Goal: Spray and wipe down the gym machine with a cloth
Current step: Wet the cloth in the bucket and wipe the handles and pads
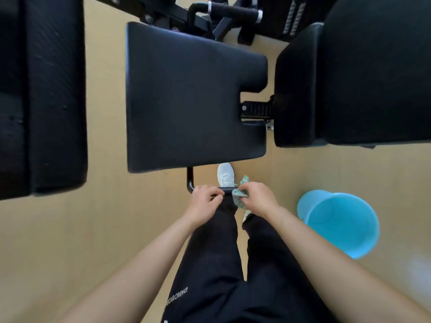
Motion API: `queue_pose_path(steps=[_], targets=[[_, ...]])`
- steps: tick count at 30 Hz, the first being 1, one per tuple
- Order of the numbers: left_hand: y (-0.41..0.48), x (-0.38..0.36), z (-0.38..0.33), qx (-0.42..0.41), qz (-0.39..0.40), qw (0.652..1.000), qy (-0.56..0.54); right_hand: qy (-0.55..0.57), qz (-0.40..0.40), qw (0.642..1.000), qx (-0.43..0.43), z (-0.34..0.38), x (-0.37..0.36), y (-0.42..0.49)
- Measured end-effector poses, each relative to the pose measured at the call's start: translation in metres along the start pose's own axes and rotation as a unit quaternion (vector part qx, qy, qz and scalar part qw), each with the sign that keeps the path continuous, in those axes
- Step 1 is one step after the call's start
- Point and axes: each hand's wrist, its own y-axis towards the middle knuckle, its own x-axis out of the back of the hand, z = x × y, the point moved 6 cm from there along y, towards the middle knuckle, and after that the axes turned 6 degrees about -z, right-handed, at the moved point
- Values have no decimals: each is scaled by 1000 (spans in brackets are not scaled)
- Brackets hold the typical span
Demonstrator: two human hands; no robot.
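Head view, looking down on a gym machine; places are given relative to the central seat pad [186, 94].

(a) Floor [58, 229]: tan, running beneath and around the pad.
(b) Machine upholstery: a long black pad [46, 94] left of the seat pad, and a bulky black cushion [349, 73] right of it, both cut off by the frame edges.
(c) Bucket [349, 229]: light blue, standing on the floor below and right of the seat pad. Whether it holds anything cannot be made out.
(d) Trousers [217, 264] and a white shoe [225, 176] of the person, just below the pad's near edge.
(e) Left grip [205, 200]: a bare hand curled round the handle bar [227, 189], a black tube that bends down from the pad's near edge and runs crosswise.
(f) Right grip [256, 197]: a bare hand pinching the cloth [236, 197] against the same bar, just beside the left grip.
(g) Cloth: pale green, bunched around the bar below the pad, mostly covered by the fingers.

Step in hand, as judged: wiping the handle bar, with one grip steadying and the other rubbing. The next move probably calls for sliding the cloth along the uncovered stretch of tube, so the left grip must shift aside or let go.

Hidden or unclear: no spray bottle is in view; the bar's right end lies under the cloth; wetness on the pads cannot be judged; the frame parts above the pad are blurred.
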Motion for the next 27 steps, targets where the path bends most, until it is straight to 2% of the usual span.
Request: queue_pose_path(steps=[2,5,9,12,17,21,27], targets=[[-5,2,-22,16,0,996,-83,84,-32,996,-21,2,29,-4],[4,12,-62,45,2,962,-269,187,-61,980,-20,18,73,-4],[39,42,-119,30,-18,925,-377,295,-89,951,-31,41,133,8],[75,69,-150,24,-53,893,-447,333,-160,929,-23,60,181,29],[145,123,-186,5,-142,879,-455,363,-269,892,8,80,250,92],[194,161,-204,2,-216,884,-414,351,-332,875,10,88,287,148],[292,209,-218,-38,-312,894,-320,343,-365,865,24,99,326,259]])
